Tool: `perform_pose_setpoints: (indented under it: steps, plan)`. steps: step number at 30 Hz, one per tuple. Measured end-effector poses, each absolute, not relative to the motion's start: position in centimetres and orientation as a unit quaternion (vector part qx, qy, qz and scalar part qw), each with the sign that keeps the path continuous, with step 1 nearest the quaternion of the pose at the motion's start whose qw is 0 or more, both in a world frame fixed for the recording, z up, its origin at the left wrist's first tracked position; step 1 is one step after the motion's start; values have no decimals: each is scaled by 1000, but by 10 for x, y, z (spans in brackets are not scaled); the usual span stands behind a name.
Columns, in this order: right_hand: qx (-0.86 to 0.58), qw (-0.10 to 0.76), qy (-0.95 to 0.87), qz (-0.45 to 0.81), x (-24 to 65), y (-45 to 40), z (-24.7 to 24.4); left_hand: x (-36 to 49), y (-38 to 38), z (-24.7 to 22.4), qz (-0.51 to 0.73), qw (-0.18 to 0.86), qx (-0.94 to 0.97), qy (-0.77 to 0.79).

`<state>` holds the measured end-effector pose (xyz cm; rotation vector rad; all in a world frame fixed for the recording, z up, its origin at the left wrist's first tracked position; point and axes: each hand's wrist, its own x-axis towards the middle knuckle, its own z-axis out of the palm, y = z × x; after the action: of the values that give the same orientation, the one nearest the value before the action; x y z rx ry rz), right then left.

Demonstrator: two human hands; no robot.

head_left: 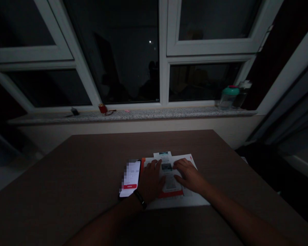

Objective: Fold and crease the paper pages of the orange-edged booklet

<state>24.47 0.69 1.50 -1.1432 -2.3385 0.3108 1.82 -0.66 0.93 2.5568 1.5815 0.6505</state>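
A stack of printed papers [174, 202] with orange-red edging lies on the brown table [79, 171], with a narrower printed leaflet [168, 174] on top. My left hand [151, 181] rests flat on the stack's left part, and my right hand [190, 176] lies on its right part. Neither hand visibly grips anything. A smartphone [130, 178] with a lit screen and red button lies just left of my left hand. A dark wristband [140, 199] circles my left wrist.
The table's far edge stands before a speckled stone windowsill [133, 115]. On the sill are a small red object [102, 108], eyeglasses [110, 112], a dark small object [75, 111], a clear bottle with a green lid [228, 98], and a second bottle [241, 94]. Dark window panes rise behind.
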Motion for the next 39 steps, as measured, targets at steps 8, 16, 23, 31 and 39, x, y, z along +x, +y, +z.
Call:
perform_pose_setpoints:
  steps: [8,16,23,31,39]
  plan:
    - [-438,262,-852,118,248,10,11,19,-5,16,259,100,825,492]
    - [-458,280,-837,107,250,13,8,19,-2,12,247,100,818,510]
    - [-456,292,-834,105,251,14,4,19,-3,14,231,77,807,539]
    - [-455,290,-835,107,251,15,3,18,-2,11,254,70,811,522]
    - [-437,286,-843,126,247,11,9,20,-3,19,334,131,783,508]
